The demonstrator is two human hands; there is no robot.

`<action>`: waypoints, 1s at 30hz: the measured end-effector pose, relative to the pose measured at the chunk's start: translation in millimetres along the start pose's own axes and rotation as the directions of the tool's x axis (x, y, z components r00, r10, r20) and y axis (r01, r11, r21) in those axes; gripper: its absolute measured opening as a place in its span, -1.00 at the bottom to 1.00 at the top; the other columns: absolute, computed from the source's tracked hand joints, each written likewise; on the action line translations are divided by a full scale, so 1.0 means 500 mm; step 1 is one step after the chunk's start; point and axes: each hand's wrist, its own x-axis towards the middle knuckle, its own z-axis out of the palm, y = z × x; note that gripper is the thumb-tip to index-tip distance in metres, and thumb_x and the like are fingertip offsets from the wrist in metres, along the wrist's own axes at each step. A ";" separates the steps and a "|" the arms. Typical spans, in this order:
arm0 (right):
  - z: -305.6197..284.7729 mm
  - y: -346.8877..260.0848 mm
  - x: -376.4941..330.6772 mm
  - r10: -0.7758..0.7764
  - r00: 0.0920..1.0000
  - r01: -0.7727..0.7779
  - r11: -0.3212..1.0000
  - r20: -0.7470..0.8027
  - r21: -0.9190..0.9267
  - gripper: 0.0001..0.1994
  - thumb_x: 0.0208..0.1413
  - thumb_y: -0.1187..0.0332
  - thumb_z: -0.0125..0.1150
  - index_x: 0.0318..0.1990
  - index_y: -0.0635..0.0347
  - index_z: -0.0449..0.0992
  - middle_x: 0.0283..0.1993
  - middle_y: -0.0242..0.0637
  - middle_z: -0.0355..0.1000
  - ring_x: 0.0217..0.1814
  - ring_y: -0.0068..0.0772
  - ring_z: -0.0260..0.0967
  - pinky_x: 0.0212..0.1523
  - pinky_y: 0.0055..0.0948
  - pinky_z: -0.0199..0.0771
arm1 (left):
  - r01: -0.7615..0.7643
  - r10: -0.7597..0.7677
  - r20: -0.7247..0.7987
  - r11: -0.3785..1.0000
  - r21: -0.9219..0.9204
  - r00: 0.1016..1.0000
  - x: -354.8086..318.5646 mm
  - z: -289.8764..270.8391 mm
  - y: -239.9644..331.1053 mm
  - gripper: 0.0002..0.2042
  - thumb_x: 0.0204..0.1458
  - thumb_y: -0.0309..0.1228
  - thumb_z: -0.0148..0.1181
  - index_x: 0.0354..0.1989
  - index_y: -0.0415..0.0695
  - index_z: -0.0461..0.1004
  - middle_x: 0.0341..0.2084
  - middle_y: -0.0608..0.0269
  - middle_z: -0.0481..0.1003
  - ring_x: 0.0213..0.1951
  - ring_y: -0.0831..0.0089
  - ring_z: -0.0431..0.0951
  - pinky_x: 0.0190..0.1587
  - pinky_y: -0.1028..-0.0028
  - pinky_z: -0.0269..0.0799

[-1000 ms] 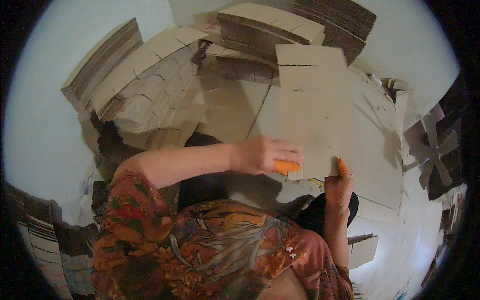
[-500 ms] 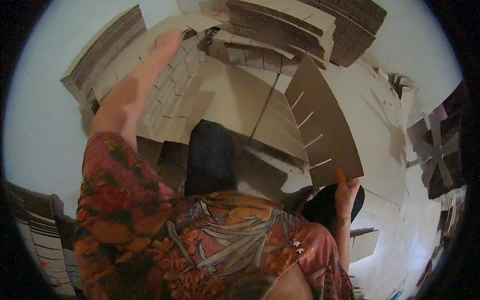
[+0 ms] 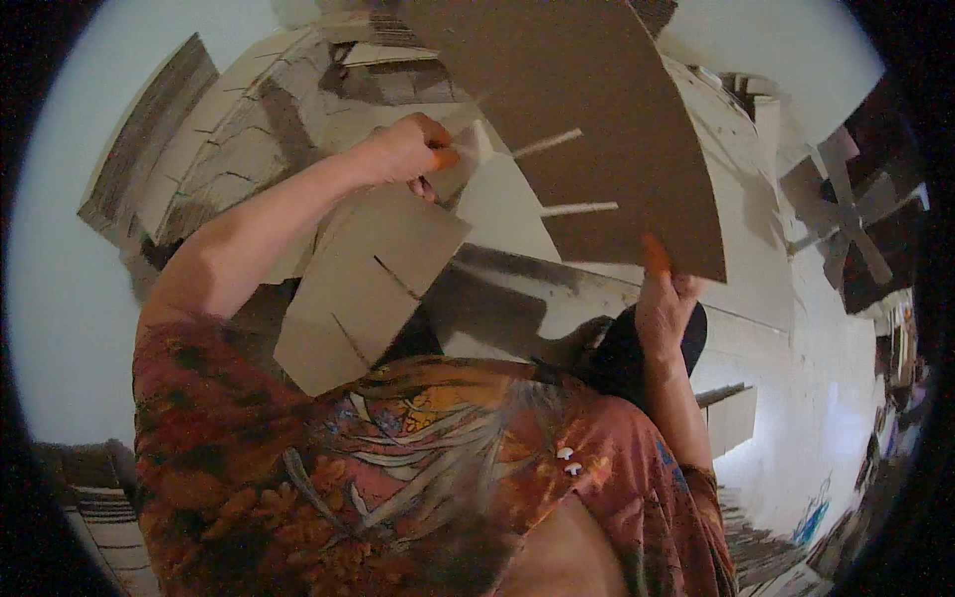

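Observation:
My right hand (image 3: 668, 310) grips the lower corner of a large brown cardboard panel (image 3: 607, 109), its thumb on the near face. Slots cut in from the panel's left edge show pale. My left hand (image 3: 410, 154) is closed on a lighter slotted cardboard strip (image 3: 373, 284), holding it near its upper end. That strip slants down toward my lap, with dark slots along its length. The hand is close to the panel's slotted left edge; whether strip and panel touch, I cannot tell.
Stacks of slotted cardboard (image 3: 204, 149) stand at the far left. More cardboard pieces (image 3: 99, 517) lie at the lower left, and another bundle (image 3: 731, 413) is at the right. A grey fan-like object with blades (image 3: 851, 209) sits at the far right.
My left hand has come from the far-left stack toward the middle, now with a slotted cardboard strip. My right hand has raised the large panel, which looks closer.

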 end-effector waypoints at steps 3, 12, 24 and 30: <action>-0.007 0.006 0.032 -0.162 0.987 0.163 0.985 0.022 -0.056 -0.78 0.05 0.56 0.12 -0.11 0.29 0.39 -0.12 -0.34 0.40 -0.12 -0.52 0.29 -0.11 -0.53 0.30 | -0.070 0.082 0.103 0.991 -0.113 0.991 -0.007 0.027 0.060 -0.71 0.04 -0.34 0.05 -0.30 -0.42 0.36 -0.44 0.13 0.40 -0.62 0.39 0.51 -0.59 0.52 0.43; -0.016 -0.067 0.098 -0.202 0.977 0.199 0.979 -0.066 -0.054 -0.77 0.03 0.55 0.15 -0.11 0.30 0.42 -0.12 -0.31 0.42 -0.09 -0.49 0.31 -0.04 -0.51 0.29 | -0.235 0.235 -0.035 0.931 -0.280 0.971 0.035 0.056 0.087 -0.66 0.00 -0.26 0.11 -0.14 -0.26 0.44 -0.27 0.14 0.39 -0.25 0.42 0.46 -0.44 0.48 0.49; -0.079 -0.069 0.103 0.087 0.979 -0.024 0.947 0.184 -0.320 -0.77 0.03 0.48 0.19 -0.12 0.25 0.46 -0.23 -0.41 0.45 -0.23 -0.52 0.33 -0.20 -0.51 0.34 | -0.476 0.492 0.051 0.861 -0.180 0.869 0.001 0.174 0.190 -0.76 0.06 -0.33 0.03 -0.33 -0.29 0.48 -0.59 0.36 0.40 -0.52 0.61 0.36 -0.46 0.53 0.39; -0.149 0.088 0.025 0.170 0.980 -0.063 0.757 0.104 -0.650 -0.79 0.03 0.43 0.17 -0.56 0.39 0.44 -0.69 -0.37 0.30 -0.56 -0.63 0.12 -0.59 -0.40 0.18 | -0.367 0.367 0.054 0.930 -0.006 0.929 0.053 0.185 0.144 -0.68 0.12 -0.21 -0.01 -0.22 -0.25 0.46 -0.48 0.26 0.42 -0.46 0.52 0.40 -0.35 0.42 0.43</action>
